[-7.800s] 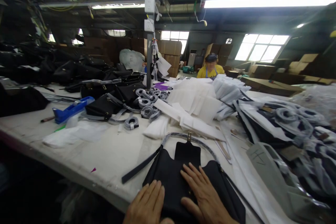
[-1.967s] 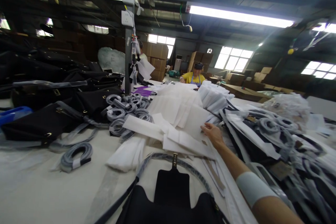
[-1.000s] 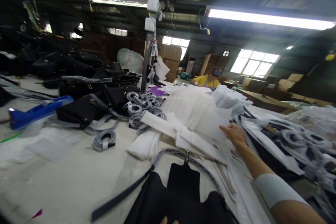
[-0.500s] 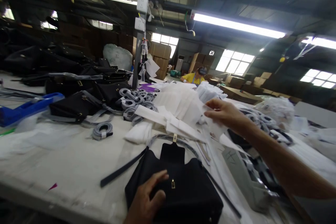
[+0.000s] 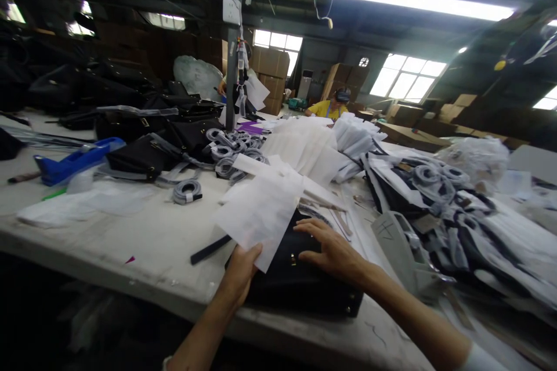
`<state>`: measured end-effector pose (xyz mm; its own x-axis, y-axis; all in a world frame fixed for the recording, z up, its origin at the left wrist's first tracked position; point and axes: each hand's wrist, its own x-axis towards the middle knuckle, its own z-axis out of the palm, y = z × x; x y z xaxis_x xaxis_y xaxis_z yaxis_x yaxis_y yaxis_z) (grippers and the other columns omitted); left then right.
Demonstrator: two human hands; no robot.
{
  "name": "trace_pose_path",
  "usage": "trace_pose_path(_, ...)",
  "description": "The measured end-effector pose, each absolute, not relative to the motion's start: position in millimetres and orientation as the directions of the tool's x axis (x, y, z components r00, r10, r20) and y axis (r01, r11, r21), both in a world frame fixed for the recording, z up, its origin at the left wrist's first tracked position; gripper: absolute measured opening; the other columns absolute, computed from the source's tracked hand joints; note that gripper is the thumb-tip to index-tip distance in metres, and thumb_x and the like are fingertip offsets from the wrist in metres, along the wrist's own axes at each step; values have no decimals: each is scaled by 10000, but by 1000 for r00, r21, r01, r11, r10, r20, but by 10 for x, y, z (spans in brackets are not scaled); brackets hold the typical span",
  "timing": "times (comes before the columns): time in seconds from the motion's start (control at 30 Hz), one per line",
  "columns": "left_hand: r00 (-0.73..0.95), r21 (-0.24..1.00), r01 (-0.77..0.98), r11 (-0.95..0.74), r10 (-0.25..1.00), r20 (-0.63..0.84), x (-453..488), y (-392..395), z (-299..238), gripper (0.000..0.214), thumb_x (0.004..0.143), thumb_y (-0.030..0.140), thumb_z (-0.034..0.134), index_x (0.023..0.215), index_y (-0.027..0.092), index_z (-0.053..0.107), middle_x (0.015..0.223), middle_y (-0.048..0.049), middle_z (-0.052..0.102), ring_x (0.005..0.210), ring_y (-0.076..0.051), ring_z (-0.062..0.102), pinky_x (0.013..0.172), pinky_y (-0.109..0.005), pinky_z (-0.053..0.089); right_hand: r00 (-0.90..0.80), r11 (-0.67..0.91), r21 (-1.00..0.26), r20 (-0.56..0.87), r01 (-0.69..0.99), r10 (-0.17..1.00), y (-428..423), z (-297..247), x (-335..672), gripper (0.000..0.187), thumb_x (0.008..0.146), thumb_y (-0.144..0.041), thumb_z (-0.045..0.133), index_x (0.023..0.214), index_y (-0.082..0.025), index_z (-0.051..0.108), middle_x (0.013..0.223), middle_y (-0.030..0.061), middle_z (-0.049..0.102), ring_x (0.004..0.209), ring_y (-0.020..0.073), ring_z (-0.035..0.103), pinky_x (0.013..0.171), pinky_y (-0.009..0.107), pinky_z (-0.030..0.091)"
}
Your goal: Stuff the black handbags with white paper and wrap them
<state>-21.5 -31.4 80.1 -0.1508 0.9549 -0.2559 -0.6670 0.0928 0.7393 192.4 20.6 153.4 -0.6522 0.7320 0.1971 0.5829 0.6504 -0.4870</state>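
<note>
A black handbag (image 5: 304, 290) with a small gold clasp lies on the white table in front of me. My left hand (image 5: 243, 266) pinches the near corner of a thin white sheet (image 5: 261, 208), which looks like tissue or wrapping paper. The sheet covers the bag's left upper part and hides much of its flap. Over the bag's right side is my right hand (image 5: 326, 246), fingers spread and holding nothing. A black strap end (image 5: 211, 249) sticks out to the left from under the sheet.
A stack of white sheets (image 5: 300, 142) lies beyond the bag, beside coiled grey straps (image 5: 230, 153). To the left are a blue tape dispenser (image 5: 78, 159) and piled black bags (image 5: 143, 156). A grey bin (image 5: 400, 255) stands right. A person in yellow (image 5: 324, 108) is at the back.
My right hand has come back from the sheet stack to above the bag. A white sheet now lies over the bag, held by my left hand, which was empty over the bag before.
</note>
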Motion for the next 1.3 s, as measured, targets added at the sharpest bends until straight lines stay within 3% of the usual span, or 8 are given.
trace_pose_path(0.27, -214, 779, -615, 121, 925, -313, -172, -232, 793, 242, 634, 109, 664, 876, 115, 661, 792, -46, 723, 663, -185, 680, 694, -329, 610, -768, 781, 92, 284, 618, 574, 619, 1321, 1924, 812, 675, -41, 713, 1419, -221, 441, 1529, 135, 393, 1423, 339, 317, 1143, 553, 305)
trace_pose_path(0.33, -211, 771, -622, 138, 918, -334, -184, -235, 824, 155, 623, 72, 616, 768, 121, 638, 675, -4, 672, 522, -125, 597, 661, -339, 618, -812, 812, 156, 293, 562, 505, 726, 1302, 1853, 711, 710, -55, 708, 1371, -203, 491, 1495, 134, 442, 1405, 336, 347, 1154, 554, 283)
trace_pose_path(0.47, -173, 737, -650, 185, 908, -381, -212, -223, 861, 116, 617, 21, 549, 619, 135, 566, 552, 49, 569, 354, -34, 376, 670, -406, 636, -830, 884, 181, 463, 431, 310, 792, 1410, 1783, 221, 876, -91, 577, 1052, -202, 652, 1175, 57, 681, 1236, 245, 527, 1139, 494, 307)
trace_pose_path(0.57, -158, 705, -679, 205, 897, -414, -230, -204, 875, 124, 645, 12, 557, 615, 132, 556, 558, 35, 572, 348, -32, 380, 635, -384, 639, -814, 894, 194, 522, 404, 255, 592, 1625, 1765, 172, 942, -110, 509, 936, -194, 658, 902, 27, 699, 938, 188, 608, 1005, 413, 412)
trace_pose_path(0.73, -217, 653, -747, 127, 882, -419, -268, -225, 857, 132, 716, 66, 636, 825, 139, 618, 805, -24, 679, 593, -127, 625, 563, -299, 626, -834, 825, 209, 318, 525, 451, 15, 1760, 1721, 137, 916, -111, 548, 966, -180, 656, 824, 45, 630, 723, 194, 522, 687, 330, 442)
trace_pose_path(0.93, -293, 583, -812, 15, 854, -430, -318, -310, 808, 131, 750, 76, 623, 853, 158, 621, 797, 3, 663, 598, -103, 629, 409, -143, 492, -753, 770, 23, 233, 637, 616, -220, 1259, 1747, 375, 912, -27, 445, 1193, -185, 638, 1221, 101, 661, 1065, 234, 602, 918, 370, 507)
trace_pose_path(1.03, -298, 555, -832, -6, 849, -437, -327, -340, 812, 175, 757, 66, 596, 903, 155, 631, 838, -13, 686, 641, -111, 652, 505, -170, 545, -735, 762, -58, 226, 645, 639, -280, 1120, 1788, 468, 898, 6, 403, 1276, -182, 605, 1314, 91, 635, 1189, 227, 587, 1005, 380, 495)
trace_pose_path(1.3, -276, 636, -772, -9, 906, -322, -318, -394, 790, 473, 687, 158, 692, 1153, 139, 606, 901, -35, 711, 797, -180, 689, 721, -261, 576, -661, 654, 99, 88, 750, 745, -611, 1287, 1705, 499, 821, 32, 435, 1259, -128, 612, 1343, 152, 606, 1149, 313, 620, 913, 465, 550)
